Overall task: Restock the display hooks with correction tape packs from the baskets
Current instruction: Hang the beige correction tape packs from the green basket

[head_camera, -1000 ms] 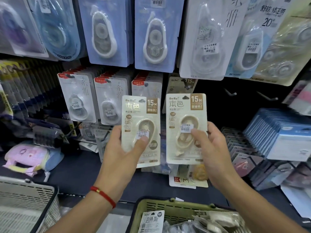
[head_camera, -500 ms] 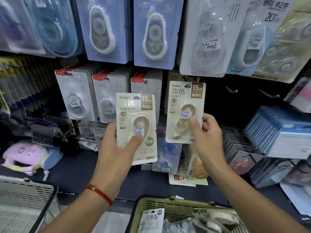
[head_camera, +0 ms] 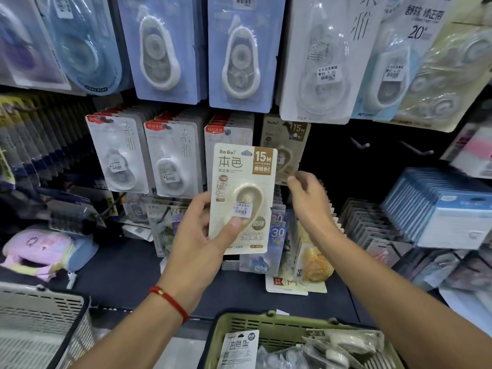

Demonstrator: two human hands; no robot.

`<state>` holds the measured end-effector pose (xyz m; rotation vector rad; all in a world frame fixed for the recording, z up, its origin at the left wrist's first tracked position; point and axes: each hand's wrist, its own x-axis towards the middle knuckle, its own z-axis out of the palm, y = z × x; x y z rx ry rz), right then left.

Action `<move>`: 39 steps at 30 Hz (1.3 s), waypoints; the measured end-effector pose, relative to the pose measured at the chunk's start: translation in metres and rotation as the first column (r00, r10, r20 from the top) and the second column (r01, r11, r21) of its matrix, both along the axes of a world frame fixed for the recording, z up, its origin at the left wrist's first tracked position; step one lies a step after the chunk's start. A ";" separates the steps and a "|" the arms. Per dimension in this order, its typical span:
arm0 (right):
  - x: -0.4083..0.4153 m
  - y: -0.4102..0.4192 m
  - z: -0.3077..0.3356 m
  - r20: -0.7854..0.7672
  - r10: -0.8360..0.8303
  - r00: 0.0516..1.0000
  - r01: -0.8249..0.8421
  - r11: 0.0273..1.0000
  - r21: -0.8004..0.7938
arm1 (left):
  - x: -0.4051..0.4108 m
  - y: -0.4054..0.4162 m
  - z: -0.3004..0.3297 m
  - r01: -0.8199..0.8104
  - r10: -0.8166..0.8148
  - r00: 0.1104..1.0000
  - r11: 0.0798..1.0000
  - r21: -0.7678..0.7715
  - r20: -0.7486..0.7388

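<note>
At the far left a white basket [head_camera: 40,323] is seen, and above it white packs [head_camera: 117,153] are hung in full rows. A cream pack [head_camera: 241,198] is gripped by the left hand [head_camera: 202,230], thumb on its price sticker, and is held up in front of the hooks, not yet hung. "BoBo", "本色", "15M" and "原纸色" are read on it. Just behind and to its right a like pack [head_camera: 288,145] is already hung on a hook. The right hand [head_camera: 308,198] is held below that pack with fingers loosely curled and nothing in them. Further right, two bare hooks [head_camera: 359,143] are left to be filled. Below, more packs, one marked "本色 15", are kept in the green basket [head_camera: 292,323], so much of the restocking is judged undone.
</note>
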<state>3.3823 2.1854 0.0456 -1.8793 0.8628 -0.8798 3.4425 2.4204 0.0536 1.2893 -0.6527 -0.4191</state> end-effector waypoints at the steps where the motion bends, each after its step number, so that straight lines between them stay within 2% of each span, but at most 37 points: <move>1: -0.015 0.015 0.002 0.094 0.122 0.988 -0.125 0.992 0.027 | -0.001 -0.001 0.000 0.017 -0.017 1.000 1.000 -0.003 0.004; 3: -0.046 0.046 0.007 0.192 0.367 0.910 -0.382 0.923 0.048 | -0.003 -0.003 0.001 0.060 -0.059 0.998 0.998 -0.011 0.010; 5: -0.070 0.069 0.011 0.171 0.481 0.860 -0.493 0.869 0.034 | -0.008 -0.005 0.002 0.113 -0.113 0.993 0.993 -0.014 0.024; 8: -0.084 0.080 0.013 0.194 0.440 0.877 -0.451 0.892 0.014 | -0.019 -0.012 0.004 0.165 -0.165 0.985 0.986 0.004 0.042; 12: -0.087 0.075 0.024 0.321 0.339 0.884 -0.383 0.920 0.084 | -0.025 -0.017 0.007 0.146 -0.149 0.986 0.988 0.050 0.072; 15: -0.083 0.071 0.032 0.360 0.277 0.891 -0.340 0.932 0.125 | -0.028 -0.019 0.010 0.161 -0.168 0.981 0.984 0.072 0.097; 23: -0.074 0.064 0.035 0.419 0.211 0.883 -0.288 0.949 0.129 | -0.028 -0.021 0.014 0.197 -0.196 0.979 0.980 -0.026 0.061; 25: -0.069 0.057 0.028 0.394 0.194 0.898 -0.247 0.965 0.086 | -0.023 -0.023 0.010 0.151 -0.155 0.980 0.988 0.038 0.128; 26: -0.065 0.052 0.022 0.367 0.178 0.913 -0.217 0.974 0.067 | -0.018 -0.024 0.007 0.071 -0.095 0.972 0.991 0.116 0.217; 27: -0.060 0.045 0.015 0.332 0.157 0.930 -0.183 0.982 0.049 | -0.012 -0.025 0.004 -0.065 -0.009 0.935 0.978 0.196 0.356; 29: -0.044 0.026 -0.001 0.250 0.108 0.962 -0.118 0.993 0.029 | 0.002 -0.027 0.000 -0.343 0.119 0.742 0.913 0.221 0.660; 30: -0.032 0.018 -0.007 0.209 0.082 0.974 -0.088 0.996 0.019 | 0.009 -0.029 -0.002 -0.405 0.128 0.664 0.890 0.210 0.736; 33: 0.006 -0.005 -0.011 0.116 0.010 0.993 -0.007 1.000 -0.025 | 0.021 -0.033 -0.008 -0.452 0.052 0.584 0.850 0.272 0.810; 37: 0.035 -0.027 -0.013 0.046 -0.070 0.996 0.071 0.997 -0.007 | 0.023 -0.035 -0.016 -0.422 -0.062 0.559 0.837 0.348 0.827; 39: 0.031 -0.021 -0.018 -0.007 -0.128 0.992 0.127 0.984 -0.126 | 0.025 -0.034 -0.017 -0.417 -0.080 0.553 0.835 0.359 0.829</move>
